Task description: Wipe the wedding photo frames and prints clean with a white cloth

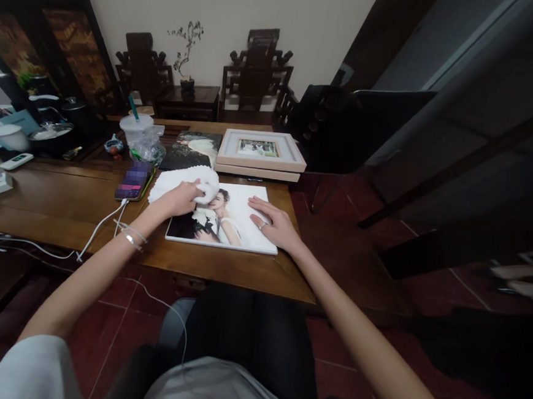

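Note:
A photo panel [240,234] with a picture of people in white and dark clothes lies flat on the wooden table, close to its front edge. My left hand [182,199] is closed on a white cloth [180,179], which is bunched over the panel's upper left part and spreads past its edge. The fingertips are partly hidden in the cloth. On the panel's right side rests my right hand [276,223], palm down with fingers stretched out and a ring on one finger.
Behind the panel sit stacked picture frames [293,150] and a dark photo print [185,151]. To the left are a plastic cup [131,128] with a green straw, a phone [134,182] on a white cable [101,223], and a white remote-like device [17,161]. Dark chairs stand beyond.

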